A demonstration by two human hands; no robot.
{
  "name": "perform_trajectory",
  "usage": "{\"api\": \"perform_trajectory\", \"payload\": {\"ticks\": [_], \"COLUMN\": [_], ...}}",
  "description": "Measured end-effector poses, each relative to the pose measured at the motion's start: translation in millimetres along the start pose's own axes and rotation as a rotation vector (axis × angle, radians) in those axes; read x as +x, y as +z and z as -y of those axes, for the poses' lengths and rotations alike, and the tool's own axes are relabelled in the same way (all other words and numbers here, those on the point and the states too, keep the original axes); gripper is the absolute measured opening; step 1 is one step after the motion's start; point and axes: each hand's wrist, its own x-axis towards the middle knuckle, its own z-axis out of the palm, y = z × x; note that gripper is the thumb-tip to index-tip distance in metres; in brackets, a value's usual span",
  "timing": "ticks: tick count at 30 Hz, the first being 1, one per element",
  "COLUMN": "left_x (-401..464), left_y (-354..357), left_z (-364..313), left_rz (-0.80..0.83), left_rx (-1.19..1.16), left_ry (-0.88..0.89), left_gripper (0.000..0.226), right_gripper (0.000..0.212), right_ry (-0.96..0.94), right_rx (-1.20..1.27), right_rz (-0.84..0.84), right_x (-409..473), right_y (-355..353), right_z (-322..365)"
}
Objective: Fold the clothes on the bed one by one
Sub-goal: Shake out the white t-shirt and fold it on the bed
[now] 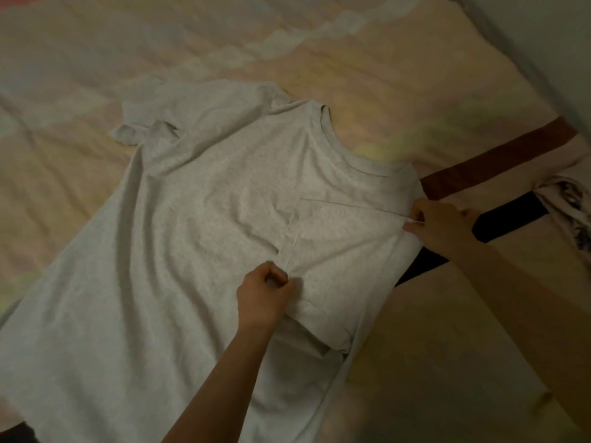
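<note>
A pale grey T-shirt [179, 225] lies spread flat across the bed, its collar toward the upper right and its hem at the lower left. The near sleeve [335, 251] is folded inward over the chest. My left hand [265, 298] pinches the cuff end of that folded sleeve near the shirt's middle. My right hand [441, 225] grips the shoulder edge of the shirt at the right. The far sleeve [204, 103] lies crumpled at the top.
The bed [96, 52] has a pastel patterned sheet. A dark red band [499, 161] and a black band [511, 219] cross the bedding at the right. A crumpled patterned garment [572, 212] sits at the right edge. A wall [543, 33] borders the upper right.
</note>
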Motion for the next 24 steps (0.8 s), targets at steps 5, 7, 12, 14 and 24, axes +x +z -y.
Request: {"api": "perform_trajectory", "payload": {"ticks": [5, 7, 12, 14, 24], "left_x": [-2, -9, -19, -16, 11], "left_y": [-2, 2, 21, 25, 22], "left_z": [-4, -1, 11, 18, 49], "left_rz": [-0.056, -0.138, -0.204, -0.134, -0.114], "left_rx": [0.012, 0.038, 0.535, 0.695, 1.003], "left_ry": [0.001, 0.110, 0.534, 0.495, 0.263], "left_gripper": [0.036, 0.040, 0.053, 0.058, 0.084], "right_gripper": [0.021, 0.035, 0.057, 0.063, 0.074], "right_ry": [-0.013, -0.252, -0.721, -0.680, -0.570], "right_rx": [-0.139, -0.049, -0.196, -0.253, -0.299], "right_rz": [-0.257, -0.344, -0.247, -0.232, -0.181], "right_x": [-20, -31, -42, -35, -3], "right_y": [8, 24, 76, 87, 84], "right_z": [32, 58, 97, 96, 93]}}
